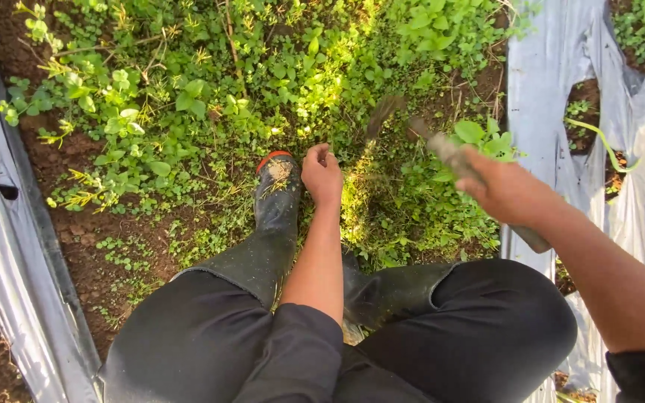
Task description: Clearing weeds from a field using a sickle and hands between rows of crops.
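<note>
**Hands at the weed patch: one fist low, one swinging a tool**

The right hand (508,190) is wrapped around the pale wooden handle of a small hand hoe (442,149), blurred by motion, its dark head smeared above the greenery just right of the black rubber boot (278,198). The left hand (322,176) hangs beside the boot's toe, fingers curled into a loose fist; whether it pinches any stems I cannot tell.

Taking the boot as the landmark and going from the biggest thing down:

- The strip of brown soil thick with low green weeds (210,97) spreads ahead of the boot and to both its sides. The plants look soft, thin-stemmed and light; they would likely tear if pulled by the leaves, so the base near the soil is the better place to hold them.
- Grey plastic mulch sheeting (546,67) lies well to the right of the boot, and more of it runs along the far left. It looks thin, slick and easily cut by a blade.
- The boot itself, with an orange-red rim at the toe, stands among the weeds, dusted with soil.
- The hoe, right of the boot, seems light and stiff. The grip sits low on the handle, well apart from the head, which suits a chopping swing; the handle may be slippery if damp with soil.
</note>
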